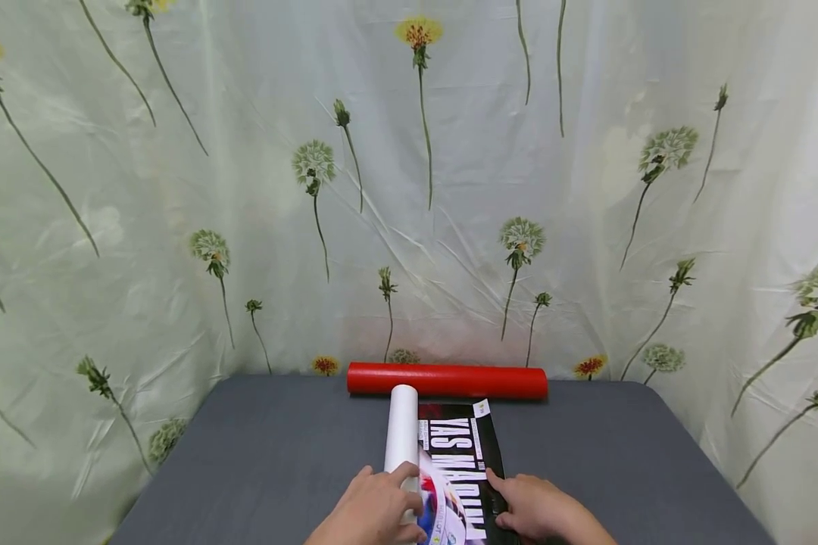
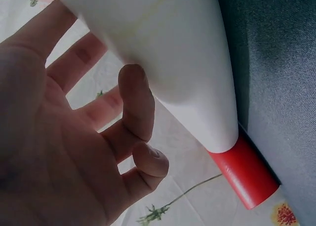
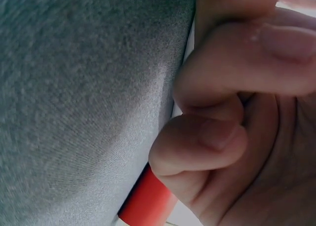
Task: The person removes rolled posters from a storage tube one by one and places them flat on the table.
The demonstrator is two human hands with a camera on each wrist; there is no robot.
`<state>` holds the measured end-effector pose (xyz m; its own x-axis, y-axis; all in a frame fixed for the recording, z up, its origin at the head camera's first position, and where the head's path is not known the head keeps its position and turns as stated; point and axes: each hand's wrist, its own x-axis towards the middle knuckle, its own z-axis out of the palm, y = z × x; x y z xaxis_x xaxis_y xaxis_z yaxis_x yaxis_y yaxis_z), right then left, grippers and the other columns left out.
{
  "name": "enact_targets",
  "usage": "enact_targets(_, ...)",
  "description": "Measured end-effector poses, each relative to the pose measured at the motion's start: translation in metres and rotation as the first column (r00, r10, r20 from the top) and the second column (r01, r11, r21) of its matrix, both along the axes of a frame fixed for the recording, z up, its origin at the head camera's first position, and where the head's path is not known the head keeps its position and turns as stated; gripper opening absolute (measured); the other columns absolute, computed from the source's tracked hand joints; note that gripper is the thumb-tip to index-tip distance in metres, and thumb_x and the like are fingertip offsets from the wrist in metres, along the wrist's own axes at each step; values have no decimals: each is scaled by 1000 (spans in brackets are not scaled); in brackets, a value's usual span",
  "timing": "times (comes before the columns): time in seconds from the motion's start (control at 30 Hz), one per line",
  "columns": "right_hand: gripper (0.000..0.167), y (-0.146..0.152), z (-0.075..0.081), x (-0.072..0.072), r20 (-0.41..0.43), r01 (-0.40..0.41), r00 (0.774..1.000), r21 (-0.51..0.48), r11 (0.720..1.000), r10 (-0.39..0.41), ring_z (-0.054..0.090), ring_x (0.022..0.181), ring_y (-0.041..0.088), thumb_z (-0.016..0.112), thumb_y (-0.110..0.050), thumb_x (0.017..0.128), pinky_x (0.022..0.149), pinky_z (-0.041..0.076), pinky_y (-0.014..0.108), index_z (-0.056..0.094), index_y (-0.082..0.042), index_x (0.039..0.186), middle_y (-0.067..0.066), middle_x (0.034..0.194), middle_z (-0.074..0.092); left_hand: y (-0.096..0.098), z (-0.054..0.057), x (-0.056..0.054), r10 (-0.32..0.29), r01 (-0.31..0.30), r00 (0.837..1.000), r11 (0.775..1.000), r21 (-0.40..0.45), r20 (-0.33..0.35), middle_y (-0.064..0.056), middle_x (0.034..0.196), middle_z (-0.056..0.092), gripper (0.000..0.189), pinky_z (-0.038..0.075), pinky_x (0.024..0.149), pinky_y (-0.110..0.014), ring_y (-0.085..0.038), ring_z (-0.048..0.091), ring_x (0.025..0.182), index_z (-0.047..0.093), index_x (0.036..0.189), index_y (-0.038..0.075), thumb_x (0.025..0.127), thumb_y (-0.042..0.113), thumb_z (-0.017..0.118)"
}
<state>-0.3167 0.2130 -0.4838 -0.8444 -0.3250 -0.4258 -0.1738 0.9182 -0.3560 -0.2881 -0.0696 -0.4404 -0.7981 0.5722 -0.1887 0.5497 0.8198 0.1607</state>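
Observation:
A partly unrolled poster (image 1: 450, 454), black with large white lettering and a colourful picture, lies on the table in the head view. Its left side is still a white roll (image 1: 401, 428), whose outside fills much of the left wrist view. My left hand (image 1: 375, 507) lies across the near part of this roll, fingers bent over it. Two bent fingertips (image 2: 136, 93) stand beside the white paper in the left wrist view. At the poster's right edge, my right hand (image 1: 535, 506) grips the sheet with curled fingers. The right wrist view hides the gripped edge behind those fingers (image 3: 197, 142).
A red roll (image 1: 448, 380) lies crosswise at the table's far edge, just beyond the poster. The dark grey table (image 1: 279, 446) extends to both sides. Behind it hangs a pale curtain (image 1: 259, 189) printed with dandelions.

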Motion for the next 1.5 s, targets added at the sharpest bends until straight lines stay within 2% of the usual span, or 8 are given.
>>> enact_targets(0.37,70,17,-37,-16,-76,-53,996,24,998,55,65,99,17,80,-40,92,97,55,52,57,-16,154,5,113,74,-2,-5,-1,8,-7,1000,1000,-23,24,14,142,62,21,48,74,-30,-8,57,76,80,112,46,91,47,81)
enact_targets(0.43,69,18,-36,-15,-67,-43,997,29,999,45,65,98,17,80,-39,93,96,55,51,57,-18,154,5,115,74,-2,-5,-1,-1,1,1000,1000,-26,13,14,141,62,19,47,72,-29,-8,57,77,79,111,44,92,44,81)
enact_targets(0.6,68,6,-15,-7,24,90,996,-8,996,-90,59,94,24,82,-29,91,97,53,57,58,-16,153,8,110,70,-3,-6,-2,-19,19,1000,1000,-11,-5,11,139,62,19,49,72,-29,-9,56,79,78,109,41,91,46,81)
enact_targets(0.87,90,1,1,-1,49,155,987,-104,982,-151,60,102,29,92,-28,80,101,49,62,50,-11,158,11,116,69,-4,-6,-2,15,-14,999,1000,-9,36,12,141,60,23,58,81,-34,-9,57,82,79,111,42,89,43,84)
enact_targets(1.0,97,11,-13,-10,44,91,995,-144,985,-85,62,80,19,92,-30,77,83,51,39,47,-8,160,3,91,69,-5,-4,-1,29,-28,999,999,-34,34,11,142,59,22,56,79,-35,-10,56,81,80,111,43,89,44,83)
enact_targets(1.13,94,17,-11,-6,33,56,998,-189,980,-50,57,53,13,89,-24,80,62,42,28,44,-1,160,-1,64,64,-5,-2,-2,15,-15,1000,999,-40,-2,8,140,60,25,55,76,-35,-10,58,79,78,111,41,89,49,82)
enact_targets(1.3,84,11,8,2,70,78,995,-213,974,-64,55,45,15,87,-15,85,53,38,28,46,3,157,4,61,65,-5,-2,-3,12,-12,999,1000,-18,-33,4,137,63,24,55,75,-35,-11,59,79,77,108,40,86,50,84)
enact_targets(1.5,80,12,14,5,92,65,995,-206,976,-47,54,44,12,83,-14,89,52,39,26,45,4,157,4,60,66,-9,-4,-1,7,-7,1000,1000,13,-8,4,140,64,19,57,79,-39,-11,61,83,81,106,41,88,45,85)
